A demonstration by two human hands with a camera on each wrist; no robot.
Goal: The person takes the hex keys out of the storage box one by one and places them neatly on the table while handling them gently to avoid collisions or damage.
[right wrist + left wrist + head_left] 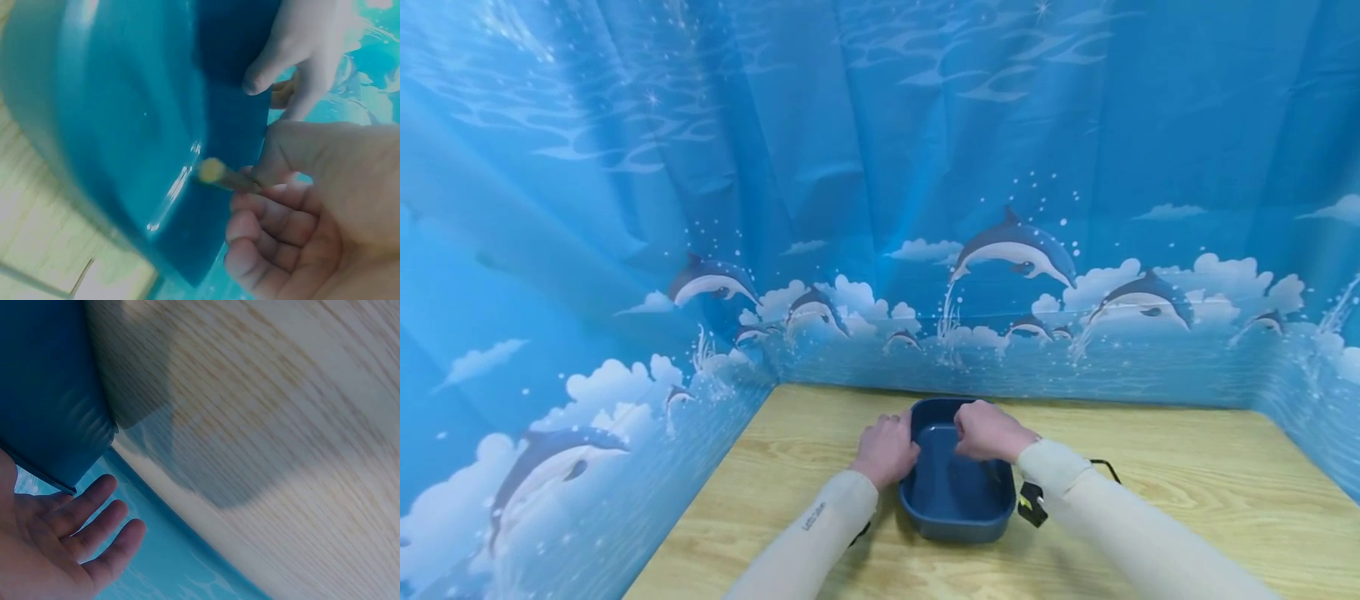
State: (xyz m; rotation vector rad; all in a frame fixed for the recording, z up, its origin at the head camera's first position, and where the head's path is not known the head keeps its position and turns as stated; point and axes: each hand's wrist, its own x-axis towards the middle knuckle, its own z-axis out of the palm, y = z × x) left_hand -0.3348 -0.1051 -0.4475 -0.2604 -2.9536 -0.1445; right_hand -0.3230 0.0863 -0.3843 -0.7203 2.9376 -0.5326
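Note:
A dark blue, rounded rectangular basin [958, 527] rests on the wooden table. At its left rim my left hand [886, 448] holds on, with the thumb over the inner side and the other fingers outside, as the right wrist view shows. Above the basin's far right part is my right hand [988, 430], fingers curled. Between thumb and fingers it pinches a thin brownish stick [234, 181] with a round yellow end, pointing into the basin. The hand hides part of the stick, and its exact kind I cannot tell.
Wood-grain tabletop [1187, 475] stretches to both sides of the basin. A blue curtain [880, 358] printed with dolphins and clouds stands along the back and sides. A small black device [1032, 505] sits under the right wrist, with a black cable [1107, 468] beside the sleeve.

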